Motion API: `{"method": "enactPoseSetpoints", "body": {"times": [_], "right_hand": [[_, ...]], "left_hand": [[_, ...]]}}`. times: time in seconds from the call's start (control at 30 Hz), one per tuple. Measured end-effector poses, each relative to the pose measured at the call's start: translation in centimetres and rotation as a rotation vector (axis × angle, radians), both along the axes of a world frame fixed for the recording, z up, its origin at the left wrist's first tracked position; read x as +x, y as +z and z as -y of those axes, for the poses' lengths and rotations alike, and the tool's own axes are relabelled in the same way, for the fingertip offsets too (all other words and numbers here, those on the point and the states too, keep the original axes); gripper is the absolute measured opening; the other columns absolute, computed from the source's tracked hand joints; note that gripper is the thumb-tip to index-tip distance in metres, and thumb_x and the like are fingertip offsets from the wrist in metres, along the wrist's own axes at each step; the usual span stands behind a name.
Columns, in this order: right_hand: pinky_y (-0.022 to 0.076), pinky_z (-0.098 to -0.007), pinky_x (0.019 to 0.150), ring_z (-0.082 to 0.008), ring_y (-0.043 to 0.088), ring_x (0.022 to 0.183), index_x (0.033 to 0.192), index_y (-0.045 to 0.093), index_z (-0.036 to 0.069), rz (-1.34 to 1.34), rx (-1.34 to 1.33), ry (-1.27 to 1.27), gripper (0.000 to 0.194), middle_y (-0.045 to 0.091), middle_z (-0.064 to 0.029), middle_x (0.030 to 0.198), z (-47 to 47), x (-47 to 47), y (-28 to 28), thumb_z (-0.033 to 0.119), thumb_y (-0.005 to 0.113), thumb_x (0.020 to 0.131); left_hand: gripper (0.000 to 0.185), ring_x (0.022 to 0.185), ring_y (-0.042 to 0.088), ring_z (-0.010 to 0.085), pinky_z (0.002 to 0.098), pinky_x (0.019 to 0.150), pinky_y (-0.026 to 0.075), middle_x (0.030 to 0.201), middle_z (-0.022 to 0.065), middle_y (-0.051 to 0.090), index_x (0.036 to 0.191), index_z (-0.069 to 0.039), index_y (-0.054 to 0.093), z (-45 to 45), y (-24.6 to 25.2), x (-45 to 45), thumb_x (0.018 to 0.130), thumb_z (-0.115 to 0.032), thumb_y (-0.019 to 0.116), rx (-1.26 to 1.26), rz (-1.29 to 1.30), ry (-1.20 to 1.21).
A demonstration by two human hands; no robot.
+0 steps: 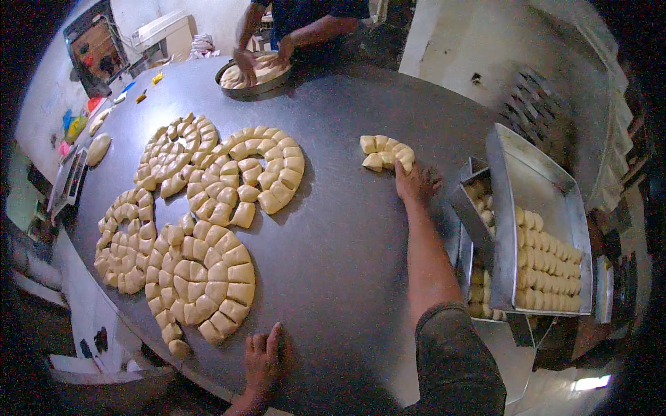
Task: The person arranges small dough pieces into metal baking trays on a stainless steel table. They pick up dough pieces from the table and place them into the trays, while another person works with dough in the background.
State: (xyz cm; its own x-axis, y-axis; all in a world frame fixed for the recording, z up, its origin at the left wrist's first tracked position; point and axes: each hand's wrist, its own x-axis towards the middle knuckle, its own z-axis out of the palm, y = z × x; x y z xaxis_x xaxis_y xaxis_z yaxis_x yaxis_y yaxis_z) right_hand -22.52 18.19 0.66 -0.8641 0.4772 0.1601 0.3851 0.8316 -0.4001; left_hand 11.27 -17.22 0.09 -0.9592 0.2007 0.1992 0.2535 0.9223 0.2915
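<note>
My right hand [418,182] is at the lower edge of a short curved strip of cut dough pieces [387,152]. Its thumb touches the strip, and the other fingers are spread to the right on the metal table. My left hand [264,359] rests near the table's front, fingers slightly apart and nothing in them. Just left of it lies a large coil of cut dough pieces [200,281]. Further coils lie beyond: one at the left [125,244], a middle coil [244,174] and a far coil [177,148].
On the right, a metal tray [502,218] with rows of dough balls [549,265] sits above other trays. Across the metal table [333,260], another person's hands [265,60] work dough in a round pan [255,92]. A scale [70,177] and a dough lump [99,149] are at the left edge.
</note>
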Motion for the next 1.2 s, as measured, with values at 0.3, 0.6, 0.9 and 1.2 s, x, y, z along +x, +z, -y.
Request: {"method": "enactPoseSetpoints", "body": {"times": [0.3, 0.6, 0.9, 1.2], "right_hand": [[0.047, -0.0427, 0.088, -0.0287, 0.058, 0.103, 0.127, 0.045, 0.01, -0.403, -1.118, 0.399, 0.044, 0.057, -0.0133, 0.117, 7.9, -3.0, 3.1, 0.026, 0.059, 0.088], [0.0518, -0.0446, 0.088, -0.0331, 0.06, 0.105, 0.132, 0.039, -0.001, -0.341, -2.141, 0.434, 0.052, 0.056, -0.0191, 0.12, 11.0, 15.8, 5.7, 0.025, 0.05, 0.089], [0.0504, -0.0382, 0.083, -0.0241, 0.06, 0.099, 0.128, 0.048, 0.003, -0.028, -0.621, 0.258, 0.039, 0.06, -0.0134, 0.115, -4.2, 45.4, 3.4, 0.017, 0.053, 0.093], [0.041, -0.0363, 0.094, -0.0211, 0.054, 0.107, 0.128, 0.049, 0.007, -0.532, -0.614, -0.384, 0.038, 0.056, -0.0098, 0.121, -10.4, 57.2, 3.9, 0.025, 0.052, 0.095]], "left_hand": [[0.058, 0.088, 0.05, 0.0338, 0.0451, 0.08, 0.044, 0.093, 0.0157, 0.05, 0.13, -0.006, 0.047, -0.4, 3.0, -0.4, 0.077, -0.017, 0.068, 0.056, 0.179, -0.007], [0.047, 0.091, 0.049, 0.036, 0.0461, 0.079, 0.045, 0.096, 0.0186, 0.051, 0.127, -0.004, 0.049, -0.8, 2.3, -0.8, 0.083, -0.014, 0.062, 0.12, 0.082, 0.003], [0.029, 0.092, 0.053, 0.0356, 0.0443, 0.082, 0.045, 0.094, 0.0155, 0.057, 0.112, -0.006, 0.06, -1.9, 3.8, -3.0, 0.085, -0.017, 0.06, 0.419, 0.134, -0.096], [0.026, 0.103, 0.055, 0.0362, 0.0443, 0.093, 0.042, 0.1, 0.018, 0.062, 0.106, -0.004, 0.062, -9.0, 0.3, -26.4, 0.083, -0.012, 0.056, 0.091, -0.372, -0.044]]}}
